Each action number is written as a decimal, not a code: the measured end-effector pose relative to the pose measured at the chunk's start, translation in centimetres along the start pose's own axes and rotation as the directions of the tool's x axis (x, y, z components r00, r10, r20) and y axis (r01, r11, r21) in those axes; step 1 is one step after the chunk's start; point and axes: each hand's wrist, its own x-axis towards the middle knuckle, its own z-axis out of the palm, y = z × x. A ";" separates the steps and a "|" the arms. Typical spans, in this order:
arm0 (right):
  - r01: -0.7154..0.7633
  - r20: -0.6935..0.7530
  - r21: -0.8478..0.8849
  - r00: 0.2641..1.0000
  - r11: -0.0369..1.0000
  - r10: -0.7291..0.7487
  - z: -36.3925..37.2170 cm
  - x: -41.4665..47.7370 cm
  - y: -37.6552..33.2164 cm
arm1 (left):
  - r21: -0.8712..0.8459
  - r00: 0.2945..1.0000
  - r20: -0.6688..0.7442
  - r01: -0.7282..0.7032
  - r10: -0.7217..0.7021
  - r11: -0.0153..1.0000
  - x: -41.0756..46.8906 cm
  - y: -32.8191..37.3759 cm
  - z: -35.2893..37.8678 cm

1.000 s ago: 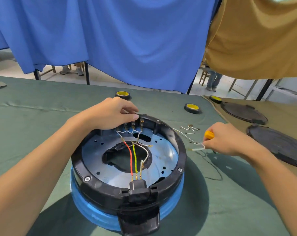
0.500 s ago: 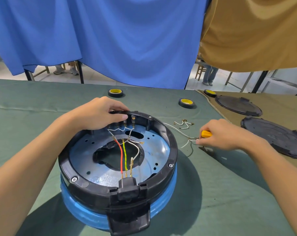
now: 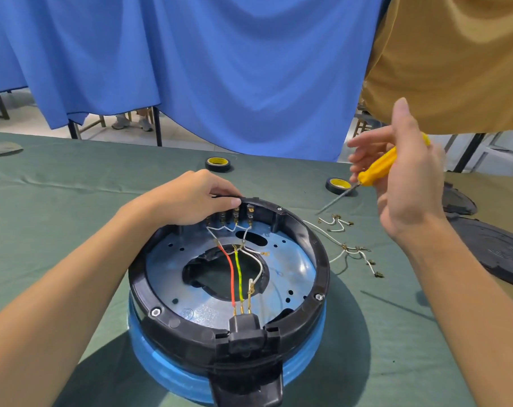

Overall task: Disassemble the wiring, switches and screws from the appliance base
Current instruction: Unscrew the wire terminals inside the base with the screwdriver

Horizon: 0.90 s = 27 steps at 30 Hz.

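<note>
Head view, and the base (image 3: 317,259) sat upside down in the middle of the green bench (image 3: 73,201), close in front of the person. The left hand (image 3: 190,198) was curled over the far rim, fingertips pressing by the row of switch terminals (image 3: 236,214). That looked a sound place to steady it: the black plastic ring looks stiff, and the whole thing seems bulky but not heavy, likely to slide on the cloth if left unheld.

The right hand (image 3: 405,177) was up in the air at the right, well clear of the base. Its fingers were loosely spread, with the yellow screwdriver (image 3: 378,168) held across them, blade pointing down and left.

The red wire (image 3: 230,271), the yellow-green wire (image 3: 238,271) and the white wire (image 3: 256,259) ran from the terminals to the socket (image 3: 243,333) at the near edge. These look thin and limp. I'd take them at the metal clips, not mid-length, since a tug on the insulation could tear a strand. The screws (image 3: 155,312) in the ring are small and would roll away easily.

Loose white wires (image 3: 352,251) lay on the bench just right of the base. Two tape rolls (image 3: 218,164) sat beyond it, with black lids (image 3: 496,251) at far right.

Writing? No brand or label could be read. A faint stamped mark on the blue plate was too small to make out.
</note>
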 end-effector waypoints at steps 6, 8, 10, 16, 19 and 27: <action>-0.086 0.174 -0.100 0.979 0.991 0.102 3.1 -0.5 0.4 | 0.028 1.000 0.016 0.017 -0.018 0.999 0.1 -0.2 -0.8; -0.063 0.257 -0.115 0.962 0.991 0.090 3.9 -1.1 1.2 | 0.035 0.999 0.044 0.029 -0.031 0.999 0.0 -0.3 -1.3; -0.030 0.293 -0.154 0.953 0.988 0.075 4.3 -1.7 2.4 | 0.051 0.996 0.076 0.035 -0.039 0.998 -0.1 -0.2 -1.7; -0.019 0.237 -0.220 0.969 0.975 0.072 4.3 -2.8 4.8 | 0.091 0.999 0.035 0.000 -0.004 0.996 0.0 0.6 -1.3; -0.009 0.161 -0.205 0.986 0.979 0.043 4.5 -3.1 5.1 | 0.002 0.999 0.049 -0.023 0.023 1.000 0.1 0.8 -0.5; 0.038 0.129 -0.214 0.992 0.976 -0.010 4.6 -3.3 5.3 | -0.135 0.999 0.032 -0.006 0.010 0.991 0.0 0.1 -0.1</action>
